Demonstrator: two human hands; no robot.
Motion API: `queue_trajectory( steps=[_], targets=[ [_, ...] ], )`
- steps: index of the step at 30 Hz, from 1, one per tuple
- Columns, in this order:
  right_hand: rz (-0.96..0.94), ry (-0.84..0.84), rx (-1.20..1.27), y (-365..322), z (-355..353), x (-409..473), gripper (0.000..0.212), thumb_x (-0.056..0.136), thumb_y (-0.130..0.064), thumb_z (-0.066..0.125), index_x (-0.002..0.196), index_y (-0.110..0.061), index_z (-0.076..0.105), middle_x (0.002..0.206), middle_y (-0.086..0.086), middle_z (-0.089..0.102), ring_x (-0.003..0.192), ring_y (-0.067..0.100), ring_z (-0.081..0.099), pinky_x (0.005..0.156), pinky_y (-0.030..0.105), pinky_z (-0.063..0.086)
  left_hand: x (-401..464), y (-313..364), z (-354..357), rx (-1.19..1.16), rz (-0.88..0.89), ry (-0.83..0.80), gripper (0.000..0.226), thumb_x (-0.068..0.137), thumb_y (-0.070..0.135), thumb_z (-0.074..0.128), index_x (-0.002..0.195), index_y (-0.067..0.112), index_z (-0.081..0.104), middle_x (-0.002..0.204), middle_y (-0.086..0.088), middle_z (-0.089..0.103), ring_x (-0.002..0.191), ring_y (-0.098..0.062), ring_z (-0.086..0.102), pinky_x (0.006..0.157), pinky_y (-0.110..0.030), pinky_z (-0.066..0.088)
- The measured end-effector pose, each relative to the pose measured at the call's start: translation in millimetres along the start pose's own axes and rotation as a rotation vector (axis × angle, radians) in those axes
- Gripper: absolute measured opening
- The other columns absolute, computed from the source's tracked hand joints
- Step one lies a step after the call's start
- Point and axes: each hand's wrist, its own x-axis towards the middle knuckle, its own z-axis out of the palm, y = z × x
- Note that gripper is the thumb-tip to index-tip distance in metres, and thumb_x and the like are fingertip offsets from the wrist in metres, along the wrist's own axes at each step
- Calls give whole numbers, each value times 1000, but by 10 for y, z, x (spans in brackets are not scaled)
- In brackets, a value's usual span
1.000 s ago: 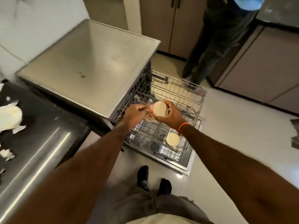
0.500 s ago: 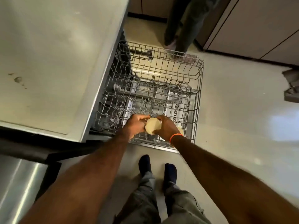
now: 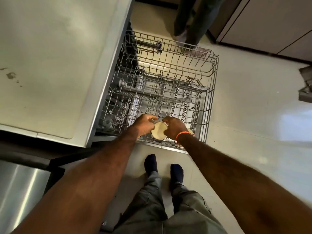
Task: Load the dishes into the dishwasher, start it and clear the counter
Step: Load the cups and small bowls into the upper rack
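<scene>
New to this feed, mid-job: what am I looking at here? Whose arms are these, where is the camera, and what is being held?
The single camera sits on a person's head, looking down, so the arms are theirs. The left hand and right hand together hold a pale round dish over the near end of a pulled-out wire dishwasher rack. Another pale dish peeks out behind the right wrist, in the rack. The dishwasher's steel top fills the left. Their socked feet stand below; another person's legs are beyond the rack.
</scene>
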Motion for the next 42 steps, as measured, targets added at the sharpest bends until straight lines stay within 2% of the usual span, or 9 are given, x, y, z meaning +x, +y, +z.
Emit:
queue_trajectory(
  steps=[3,8,11,15,18,20,31,36,42],
  targets=[
    [-29,20,-29,-85,-144,-84,64,78,-13,73,139,-19,53,136,9,60,120,30,59,100,42,51,-210,87,-64,61,69,37,64,85,-6,62,143,20,53,139,-8,55,104,-21,61,76,-30,55],
    [-152,40,-94,-295,-488,-343,58,85,-21,67,141,-20,52,140,8,58,123,30,57,103,39,49,-722,205,-202,109,164,173,58,91,9,68,145,17,49,135,-6,57,94,-11,61,66,-20,56],
    [-255,77,-130,-485,-648,-562,51,87,-23,64,138,-20,56,137,8,61,121,30,59,102,39,49,-1139,197,-261,92,222,245,51,93,19,69,141,19,52,124,-4,62,96,-15,64,83,-38,61],
    [-479,119,-180,-845,-706,-887,36,88,-22,62,124,-20,66,123,7,68,111,30,63,96,40,51,-1756,82,-300,101,243,472,60,90,26,72,144,13,51,135,-7,63,117,-22,63,98,-37,54],
    [-653,128,-213,-1191,-671,-1148,29,90,-24,62,119,-23,67,114,4,72,102,27,67,91,42,55,-2237,-65,-322,35,241,584,56,89,24,73,141,13,55,133,-6,65,120,-22,62,101,-35,52],
    [-778,117,-241,-1442,-587,-1328,26,91,-21,60,115,-20,69,110,5,73,99,28,68,88,42,55,-2557,-236,-349,-36,218,690,52,88,22,74,137,15,60,131,-5,67,119,-19,64,99,-29,50],
    [-1191,-21,-289,-2821,186,-2261,27,86,-19,60,110,-24,72,110,2,74,101,27,67,88,35,53,-4043,-1477,-574,-216,-20,1184,55,83,24,78,135,14,61,128,-5,69,114,-17,66,100,-30,50],
    [-1275,-95,-307,-3365,662,-2523,26,87,-18,61,110,-23,72,110,-2,74,102,20,67,88,27,49,-4498,-1956,-752,-239,-99,1303,54,85,26,74,136,15,60,131,-1,67,118,-19,64,99,-27,47],
    [-1322,-131,-337,-4197,1340,-2739,29,86,-21,63,114,-25,70,110,-1,73,102,22,66,90,33,51,-4866,-2692,-1271,-260,-137,1397,52,84,25,76,133,13,61,127,-5,68,114,-21,66,100,-34,51]
  ],
)
